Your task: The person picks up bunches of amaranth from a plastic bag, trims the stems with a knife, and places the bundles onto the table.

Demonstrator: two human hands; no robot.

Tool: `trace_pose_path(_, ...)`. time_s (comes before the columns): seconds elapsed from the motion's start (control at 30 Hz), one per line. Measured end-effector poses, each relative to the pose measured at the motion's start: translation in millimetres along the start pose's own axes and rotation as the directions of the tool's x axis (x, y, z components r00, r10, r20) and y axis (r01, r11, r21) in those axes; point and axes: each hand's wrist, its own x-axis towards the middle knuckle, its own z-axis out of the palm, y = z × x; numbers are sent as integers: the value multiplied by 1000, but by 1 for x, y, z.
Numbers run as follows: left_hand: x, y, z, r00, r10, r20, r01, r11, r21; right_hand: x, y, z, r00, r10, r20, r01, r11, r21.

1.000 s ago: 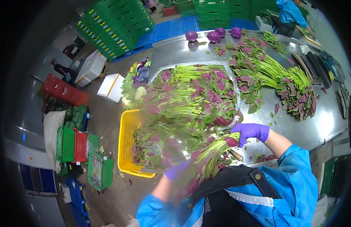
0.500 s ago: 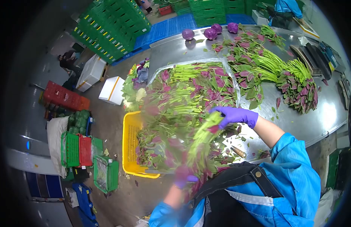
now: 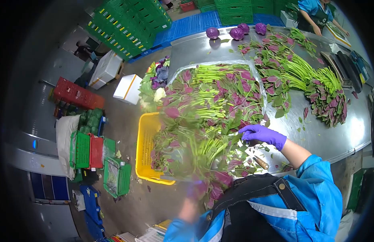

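Green-and-purple leafy amaranth (image 3: 211, 147) lies in a loose bunch in front of me, its stems blurred and its purple leaves near my apron. My left hand (image 3: 193, 190), purple-gloved and smeared by motion, is against the leafy end; its fingers are hidden. My right hand (image 3: 262, 135), in a purple glove, is at the right edge of the greens with fingers curled together; what they pinch, if anything, I cannot make out. Just below it lies a wooden-handled tool (image 3: 261, 162) among scraps. A pile of amaranth (image 3: 211, 92) rests on clear plastic film (image 3: 257, 80) beyond.
A yellow basket (image 3: 146, 141) stands at the table's left. More amaranth bunches (image 3: 326, 97) and several purple cabbages (image 3: 236, 33) lie on the metal table (image 3: 187, 50). Green crates (image 3: 118, 36) are stacked behind. A co-worker (image 3: 316, 16) stands at the far right.
My right hand has come off the thick stem bundle it held and lowered slightly. The bunch has dropped and spread out. My left hand remains blurred by the leaves. The co-worker has straightened.
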Motion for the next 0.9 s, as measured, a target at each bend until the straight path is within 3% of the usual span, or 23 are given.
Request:
trace_pose_path(0.03,3,-10,17,998,21,60,-51,823,565,-2,3,2,1000,8,3,-8,1000,-3)
trace_pose_path(0.1,2,-17,34,996,32,77,-81,599,797,4,4,8,1000,-20,-5,19,999,-51)
trace_pose_path(0.13,1,-18,45,997,45,57,-72,540,838,6,0,14,986,-164,21,166,982,-94)
trace_pose_path(0.2,1,-23,56,997,70,22,-50,428,902,2,-4,27,964,-268,-4,265,954,-139)
trace_pose_path(0.33,3,-26,79,991,122,-60,32,223,974,-16,-53,72,965,-262,9,255,929,-269)
trace_pose_path(0.43,0,-24,86,979,175,-102,92,66,994,-17,-64,102,960,-262,-102,210,909,-359)
trace_pose_path(0.5,0,-18,85,970,214,-116,139,-96,986,-16,-66,117,843,-494,-213,328,786,-525)
trace_pose_path(0.6,1,-3,70,965,249,-80,201,-509,837,3,-50,113,920,-356,-163,238,839,-489)
trace_pose_path(0.63,1,4,62,973,228,-30,184,-694,696,12,-49,101,833,-460,-308,392,883,-260)
trace_pose_path(0.7,-1,20,45,989,141,44,119,-938,325,42,-20,49,687,-388,-615,547,833,85)
trace_pose_path(0.77,-6,32,34,996,50,73,47,-998,49,44,-15,12,522,-346,-780,532,847,-19)
trace_pose_path(0.8,-7,37,29,997,0,82,6,-997,-74,43,-14,14,522,-348,-779,533,846,-21)
trace_pose_path(0.87,-8,39,21,993,-75,93,-55,-978,-204,13,-47,49,696,-452,-558,493,866,-86)
trace_pose_path(0.9,-6,40,21,990,-99,97,-74,-969,-236,-1,-63,69,798,-411,-441,354,911,-209)
